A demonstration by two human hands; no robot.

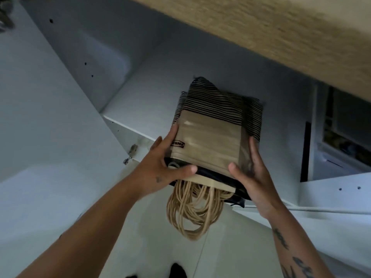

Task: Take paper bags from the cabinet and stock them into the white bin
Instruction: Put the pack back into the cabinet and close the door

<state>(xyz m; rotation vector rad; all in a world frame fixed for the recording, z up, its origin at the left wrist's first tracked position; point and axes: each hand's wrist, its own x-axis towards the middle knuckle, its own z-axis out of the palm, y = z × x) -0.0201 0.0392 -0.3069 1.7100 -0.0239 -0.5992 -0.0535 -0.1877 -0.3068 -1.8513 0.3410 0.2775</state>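
A folded stack of brown paper bags (210, 135) with black stripes lies at the front edge of a white cabinet shelf (144, 101), tilted toward me. Its tan cord handles (192, 209) dangle in loops below the shelf edge. My left hand (164, 163) grips the stack's left side, thumb under the lower edge. My right hand (251, 173) clasps the right side, thumb on the bottom corner. A dark bag edge shows under the stack. The white bin is not in view.
The open white cabinet door (44, 117) stands at the left with a metal hinge (131, 152) near the shelf corner. A speckled beige surface (281, 37) runs overhead at the top right. A window (345, 133) lies at the right.
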